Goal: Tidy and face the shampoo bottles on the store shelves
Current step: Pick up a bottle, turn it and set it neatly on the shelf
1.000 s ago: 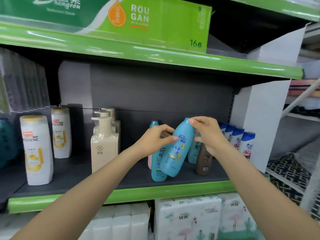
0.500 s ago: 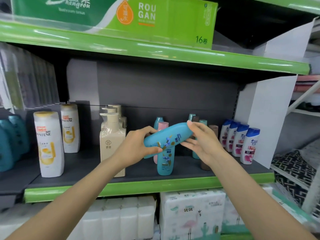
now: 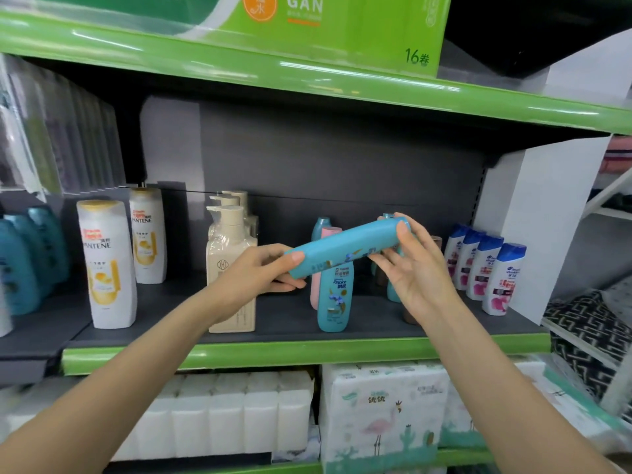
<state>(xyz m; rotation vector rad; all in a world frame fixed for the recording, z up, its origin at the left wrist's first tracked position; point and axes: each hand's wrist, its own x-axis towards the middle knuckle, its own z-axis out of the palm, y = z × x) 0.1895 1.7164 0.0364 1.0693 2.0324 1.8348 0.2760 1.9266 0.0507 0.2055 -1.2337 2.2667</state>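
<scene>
We had the teal shampoo bottle (image 3: 345, 247) up in the air in front of the middle shelf (image 3: 301, 354), lying almost flat, long axis running left to right with the right end tipped a bit higher and farther back. Couldn't really tell which end was the cap from here. Our left hand (image 3: 260, 278) had its fingers curled round the lower left end, and our right hand (image 3: 415, 268) pinched the upper right end between thumb and fingertips. It looked like smooth stiff plastic, so probably a little slick and, if full, with some weight to it; holding it by the body near both ends seemed the safe way to turn it. Right behind and below it stood another teal bottle (image 3: 335, 295) with its Rejoice label facing us, a pink bottle (image 3: 318, 268) just beside that, and the blue-capped white bottles (image 3: 489, 271) farther right.
</scene>
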